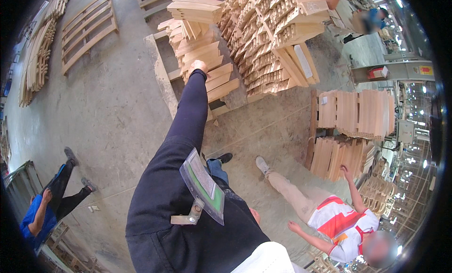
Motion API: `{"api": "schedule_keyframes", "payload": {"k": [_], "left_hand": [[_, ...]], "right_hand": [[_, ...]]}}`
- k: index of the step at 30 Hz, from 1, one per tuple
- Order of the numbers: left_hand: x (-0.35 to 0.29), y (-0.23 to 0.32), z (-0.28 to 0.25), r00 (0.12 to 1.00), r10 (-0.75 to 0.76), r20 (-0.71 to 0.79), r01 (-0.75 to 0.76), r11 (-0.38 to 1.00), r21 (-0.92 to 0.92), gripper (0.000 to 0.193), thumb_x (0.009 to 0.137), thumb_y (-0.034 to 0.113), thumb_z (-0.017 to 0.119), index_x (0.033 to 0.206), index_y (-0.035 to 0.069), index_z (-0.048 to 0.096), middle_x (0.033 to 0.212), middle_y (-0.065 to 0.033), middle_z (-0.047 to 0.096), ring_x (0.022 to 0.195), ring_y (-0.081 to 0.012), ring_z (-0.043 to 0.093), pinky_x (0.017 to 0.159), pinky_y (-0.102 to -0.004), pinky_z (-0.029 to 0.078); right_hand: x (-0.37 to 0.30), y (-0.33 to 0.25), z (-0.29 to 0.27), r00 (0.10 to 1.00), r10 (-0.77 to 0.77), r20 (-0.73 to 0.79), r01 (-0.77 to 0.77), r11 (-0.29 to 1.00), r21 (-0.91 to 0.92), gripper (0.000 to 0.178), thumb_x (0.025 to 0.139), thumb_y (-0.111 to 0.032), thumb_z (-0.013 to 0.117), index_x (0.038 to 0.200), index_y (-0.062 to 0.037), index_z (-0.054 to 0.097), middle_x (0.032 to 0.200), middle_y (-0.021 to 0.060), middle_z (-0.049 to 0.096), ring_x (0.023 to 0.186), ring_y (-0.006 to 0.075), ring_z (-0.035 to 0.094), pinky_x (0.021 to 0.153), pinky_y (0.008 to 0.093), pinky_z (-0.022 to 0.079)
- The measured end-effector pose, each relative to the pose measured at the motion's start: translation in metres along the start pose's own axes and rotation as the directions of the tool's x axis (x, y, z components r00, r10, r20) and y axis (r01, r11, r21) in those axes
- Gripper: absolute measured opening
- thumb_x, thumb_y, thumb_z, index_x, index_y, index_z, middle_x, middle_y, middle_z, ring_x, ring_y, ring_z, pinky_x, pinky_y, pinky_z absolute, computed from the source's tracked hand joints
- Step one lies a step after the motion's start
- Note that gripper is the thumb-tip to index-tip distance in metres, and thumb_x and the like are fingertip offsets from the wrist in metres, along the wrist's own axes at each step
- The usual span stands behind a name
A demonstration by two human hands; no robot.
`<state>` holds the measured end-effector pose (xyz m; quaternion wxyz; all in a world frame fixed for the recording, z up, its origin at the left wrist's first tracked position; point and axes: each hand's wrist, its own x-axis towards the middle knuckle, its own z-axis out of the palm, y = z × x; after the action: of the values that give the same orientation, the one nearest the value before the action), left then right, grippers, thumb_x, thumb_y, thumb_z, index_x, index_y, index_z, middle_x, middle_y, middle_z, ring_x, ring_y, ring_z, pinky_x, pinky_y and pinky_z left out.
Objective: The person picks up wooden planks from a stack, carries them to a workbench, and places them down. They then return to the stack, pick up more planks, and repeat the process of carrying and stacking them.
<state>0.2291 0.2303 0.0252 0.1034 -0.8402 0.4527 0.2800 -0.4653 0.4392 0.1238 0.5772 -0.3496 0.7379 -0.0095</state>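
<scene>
The left hand (pixel 198 65), at the end of a dark-sleeved arm, rested on a stack of wooden pieces (pixel 202 51). It looked curled onto the top piece, though a true grip could not be told. Beyond it to the right rose a larger pile of notched wooden parts (pixel 268 37). Below the hand lay the pallet (pixel 160 70).

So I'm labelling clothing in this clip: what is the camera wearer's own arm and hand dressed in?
The left arm wears a long, close-fitting black sleeve down to the wrist; the left hand is bare, ungloved. A clear badge holder with a metal clip hangs at the chest. No right hand shows.
</scene>
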Motion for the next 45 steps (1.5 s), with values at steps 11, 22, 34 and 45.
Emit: {"api": "schedule_keyframes", "payload": {"k": [11, 22, 34, 45], "left_hand": [[-0.023, -0.022, -0.011, 0.999, 0.025, 0.026, -0.028, 0.993, 0.113, 0.032, 0.066, 0.037, 0.068, 0.075, 0.007, 0.065, 0.081, -0.0070, 0.064, 0.075, -0.0152, 0.062, 0.061, -0.0293, 0.050], [-0.029, -0.020, -0.003, 1.000, 0.014, 0.019, -0.016, 0.994, 0.109, 0.036, 0.062, 0.041, 0.069, 0.076, 0.009, 0.064, 0.081, -0.0064, 0.063, 0.076, -0.0171, 0.062, 0.061, -0.0315, 0.050], [-0.092, -0.017, 0.068, 0.992, 0.057, -0.115, -0.060, 0.998, -0.026, 0.036, 0.058, 0.039, 0.067, 0.075, 0.007, 0.064, 0.075, -0.0112, 0.061, 0.071, -0.0248, 0.060, 0.061, -0.0348, 0.049], [-0.258, -0.049, 0.267, 0.993, 0.050, 0.108, -0.003, 0.919, -0.393, 0.027, 0.070, 0.022, 0.047, 0.080, 0.002, 0.061, 0.080, -0.0195, 0.060, 0.079, -0.0326, 0.058, 0.069, -0.0395, 0.046]], "right_hand": [[0.015, -0.004, -0.002, 0.999, 0.007, -0.051, -0.003, 0.997, 0.076, 0.020, 0.083, -0.020, 0.050, 0.084, -0.0013, 0.054, 0.075, 0.0038, 0.056, 0.068, 0.0121, 0.053, 0.063, 0.0249, 0.043], [0.001, 0.006, 0.006, 0.998, -0.070, -0.002, 0.069, 0.995, -0.074, 0.024, 0.082, -0.026, 0.048, 0.093, -0.0061, 0.055, 0.086, 0.0057, 0.059, 0.080, 0.0186, 0.058, 0.066, 0.0324, 0.045], [0.027, 0.011, 0.024, 0.995, -0.056, 0.088, 0.060, 0.997, -0.049, 0.016, 0.082, -0.014, 0.044, 0.094, -0.0073, 0.052, 0.087, 0.0046, 0.058, 0.080, 0.0178, 0.058, 0.066, 0.0319, 0.045], [0.048, 0.004, 0.055, 0.976, -0.082, 0.201, 0.118, 0.978, -0.172, 0.014, 0.079, -0.005, 0.045, 0.090, -0.0072, 0.053, 0.086, 0.0043, 0.058, 0.082, 0.0173, 0.059, 0.067, 0.0321, 0.046]]}}
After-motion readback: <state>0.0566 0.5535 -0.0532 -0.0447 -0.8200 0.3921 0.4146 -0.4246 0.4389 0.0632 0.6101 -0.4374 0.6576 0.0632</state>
